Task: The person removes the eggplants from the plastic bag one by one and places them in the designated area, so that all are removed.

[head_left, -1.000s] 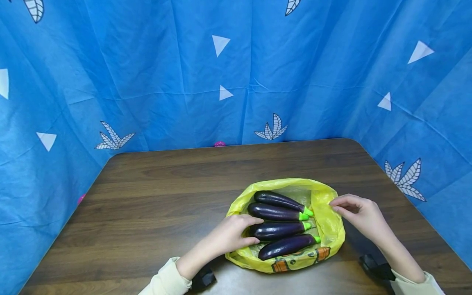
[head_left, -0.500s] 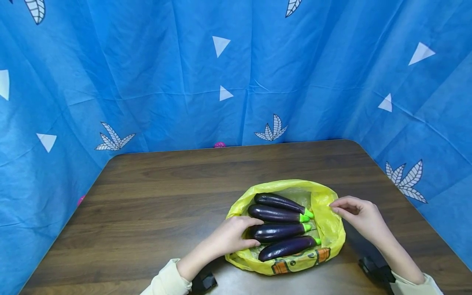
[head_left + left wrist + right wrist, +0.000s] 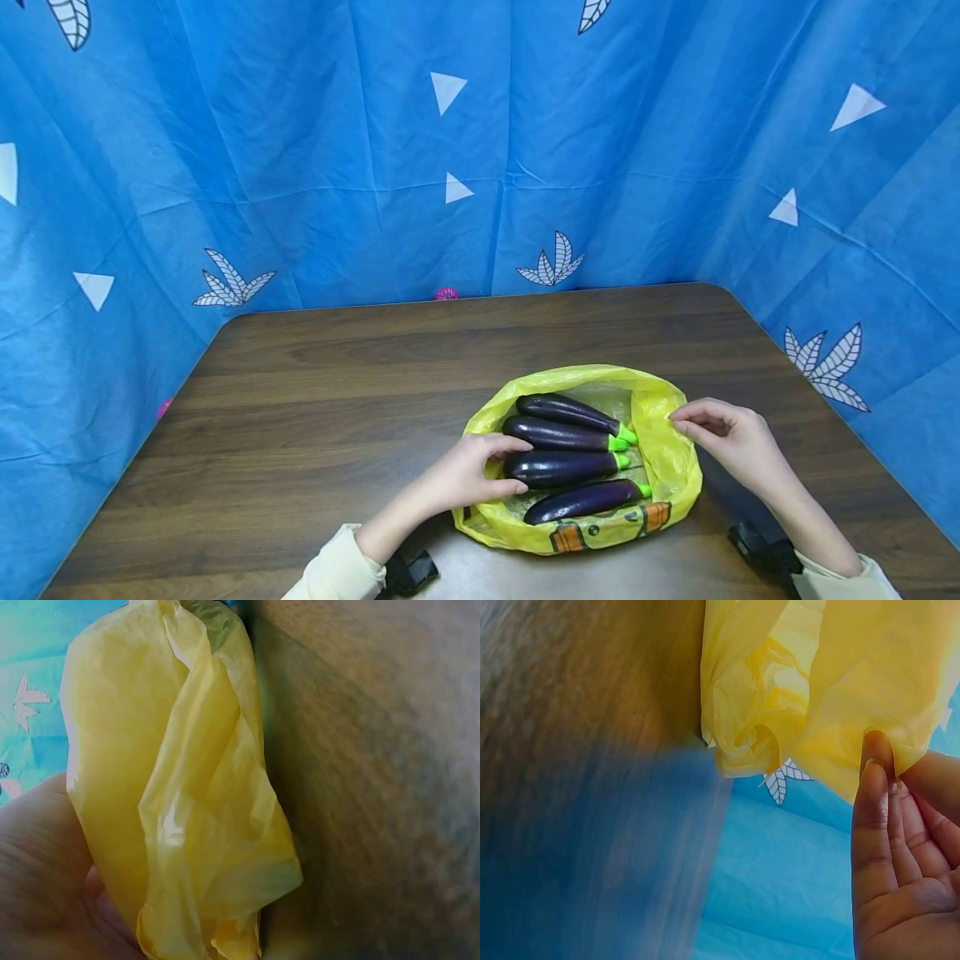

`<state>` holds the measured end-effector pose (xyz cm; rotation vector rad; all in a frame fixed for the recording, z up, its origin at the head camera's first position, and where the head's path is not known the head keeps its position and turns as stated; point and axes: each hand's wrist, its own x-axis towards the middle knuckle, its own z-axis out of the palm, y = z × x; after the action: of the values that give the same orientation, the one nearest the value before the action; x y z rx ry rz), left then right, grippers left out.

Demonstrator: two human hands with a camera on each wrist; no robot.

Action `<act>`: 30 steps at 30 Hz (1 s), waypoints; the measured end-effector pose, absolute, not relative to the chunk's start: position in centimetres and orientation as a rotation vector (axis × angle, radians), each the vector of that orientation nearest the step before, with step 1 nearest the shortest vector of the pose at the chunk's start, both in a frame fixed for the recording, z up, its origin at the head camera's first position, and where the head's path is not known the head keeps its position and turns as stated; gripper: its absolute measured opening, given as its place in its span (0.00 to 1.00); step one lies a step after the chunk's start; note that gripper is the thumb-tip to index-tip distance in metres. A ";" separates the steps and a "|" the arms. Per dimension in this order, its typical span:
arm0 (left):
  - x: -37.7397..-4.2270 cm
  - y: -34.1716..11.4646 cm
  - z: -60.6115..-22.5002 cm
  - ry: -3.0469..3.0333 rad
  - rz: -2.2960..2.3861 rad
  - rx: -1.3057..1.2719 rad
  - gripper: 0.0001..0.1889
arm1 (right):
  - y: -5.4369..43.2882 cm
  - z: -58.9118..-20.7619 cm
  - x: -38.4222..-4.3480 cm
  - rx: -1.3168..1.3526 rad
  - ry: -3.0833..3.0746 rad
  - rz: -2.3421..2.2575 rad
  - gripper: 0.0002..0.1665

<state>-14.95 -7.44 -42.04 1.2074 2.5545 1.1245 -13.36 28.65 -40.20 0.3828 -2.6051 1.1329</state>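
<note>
Several dark purple eggplants with bright green stems lie side by side in an open yellow plastic bag (image 3: 663, 467), stems to the right. In the head view my left hand (image 3: 468, 473) reaches over the bag's left rim and grips the blunt end of one eggplant (image 3: 562, 469), thumb on the near side and fingers on the far side. Its fingertips are hidden behind the bag (image 3: 187, 787) in the left wrist view. At the right rim, my right hand (image 3: 735, 437) pinches the plastic between thumb and fingers, seen close up in the right wrist view.
The bag stands on a brown wood-grain table (image 3: 322, 433). Blue curtain (image 3: 480, 150) with white triangles and leaves hangs behind the table and along its sides. Each wrist wears a black device, one of them (image 3: 411, 573) close to the bag's front left.
My left hand has shifted slightly left and away from me, and the eggplant in it has slid a little with it. The bag's left side moved slightly left. My right hand stays put.
</note>
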 end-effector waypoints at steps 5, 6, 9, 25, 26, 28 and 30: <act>-15.0 -7.6 -41.9 2.556 1.132 1.164 0.23 | 28.7 -40.3 -13.4 0.400 -2.592 1.163 0.05; -15.0 -7.6 -41.8 2.558 1.132 1.161 0.23 | 28.7 -40.3 -13.4 0.401 -2.589 1.168 0.05; -15.0 -7.6 -41.7 2.547 1.165 1.152 0.24 | 28.7 -40.2 -13.4 0.401 -2.582 1.176 0.05; -15.1 -7.7 -41.6 2.433 1.397 1.022 0.23 | 28.6 -40.1 -13.4 0.406 -2.579 1.185 0.05; -15.1 -7.7 -41.6 2.431 1.400 1.020 0.23 | 28.6 -40.1 -13.4 0.404 -2.580 1.182 0.05; -15.0 -7.7 -41.5 2.432 1.399 1.018 0.23 | 28.6 -40.1 -13.4 0.401 -2.582 1.182 0.05; -15.0 -7.7 -41.5 2.427 1.402 1.020 0.23 | 28.6 -40.2 -13.4 0.395 -2.586 1.175 0.05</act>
<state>-15.01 -7.71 -41.50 1.0200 2.4274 1.4017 -13.37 28.61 -40.16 0.3947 -2.5856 1.1753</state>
